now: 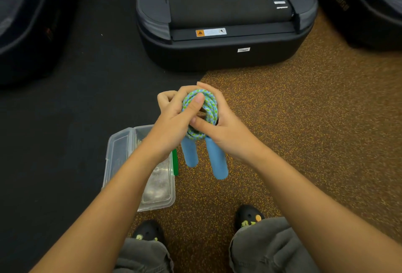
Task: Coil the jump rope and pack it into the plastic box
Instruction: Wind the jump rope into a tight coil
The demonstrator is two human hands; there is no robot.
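Observation:
A blue-and-green braided jump rope (209, 107) is wound into a tight coil and held in the air between both hands. My left hand (174, 120) grips the coil's left side, thumb pressed across its front. My right hand (224, 124) holds the right side, fingers behind and thumb in front. Two light blue handles (217, 161) hang down below the coil. The clear plastic box (158, 198) lies open on the floor below my left forearm, its hinged lid (118, 153) folded out to the left and a green clip (175, 161) on its right edge.
A dark treadmill (217, 22) stands straight ahead, with more dark machines at far left and right. The floor is black rubber on the left and speckled brown on the right. My two black shoes (249, 218) and grey trouser legs show at the bottom.

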